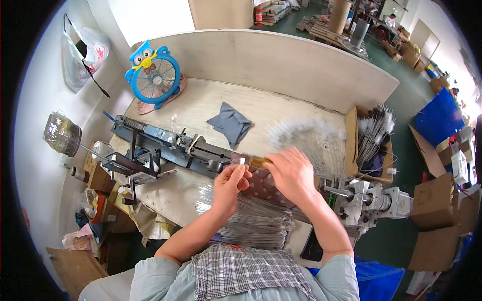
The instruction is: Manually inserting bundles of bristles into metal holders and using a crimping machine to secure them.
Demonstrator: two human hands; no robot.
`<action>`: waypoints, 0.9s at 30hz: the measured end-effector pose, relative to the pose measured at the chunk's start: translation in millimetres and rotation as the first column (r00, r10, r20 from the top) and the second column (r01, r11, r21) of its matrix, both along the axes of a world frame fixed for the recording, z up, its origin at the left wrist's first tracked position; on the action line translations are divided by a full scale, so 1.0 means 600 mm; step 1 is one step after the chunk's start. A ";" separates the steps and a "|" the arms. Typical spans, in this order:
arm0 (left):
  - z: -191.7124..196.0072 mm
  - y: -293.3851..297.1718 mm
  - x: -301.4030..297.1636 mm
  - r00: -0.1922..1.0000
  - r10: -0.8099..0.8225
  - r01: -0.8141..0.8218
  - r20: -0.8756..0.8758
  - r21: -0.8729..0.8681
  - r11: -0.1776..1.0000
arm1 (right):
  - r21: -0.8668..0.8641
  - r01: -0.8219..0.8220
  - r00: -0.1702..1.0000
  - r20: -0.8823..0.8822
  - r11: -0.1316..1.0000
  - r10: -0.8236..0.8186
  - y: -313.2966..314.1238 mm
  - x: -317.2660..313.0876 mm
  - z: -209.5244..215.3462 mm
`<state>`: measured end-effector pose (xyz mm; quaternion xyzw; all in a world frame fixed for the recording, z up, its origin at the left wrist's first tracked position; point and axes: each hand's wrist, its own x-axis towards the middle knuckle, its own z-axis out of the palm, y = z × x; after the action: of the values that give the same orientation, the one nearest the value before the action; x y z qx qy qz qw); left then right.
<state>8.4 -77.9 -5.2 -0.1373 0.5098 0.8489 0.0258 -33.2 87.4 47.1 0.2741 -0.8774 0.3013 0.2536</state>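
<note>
Near the middle of the bench, my left hand [230, 188] is closed in a pinch on a small white piece [242, 161]. My right hand [293, 175] wraps round a short yellowish-brown thing [258, 161], perhaps a handle; its kind is not clear. Its left end lies close to the white piece. A long dark metal jig [201, 149] runs from the upper left toward both hands. Pink dotted cloth [266, 184] lies beneath them. Nearer my body rests a thick bundle of thin metal wires [256, 223], partly hidden by my left forearm.
Wires with white fluffy ends [314, 140] spread over the right rear, beside a cardboard box [352, 135] of similar wires. A motorised metal machine [371, 198] stands right. Behind are a grey cloth [231, 123] and a blue fan [156, 80]. A black phone [312, 248] lies by my right elbow.
</note>
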 end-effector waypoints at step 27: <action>0.007 0.003 -0.001 0.997 0.034 -0.061 0.076 0.387 0.920 | 0.070 0.166 0.984 0.048 0.984 -0.170 -0.090 0.027 -0.017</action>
<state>7.9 -76.2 -0.9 -0.1703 0.3265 0.9284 0.0491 -17.3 33.6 37.1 0.1989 -0.9133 0.2573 0.2452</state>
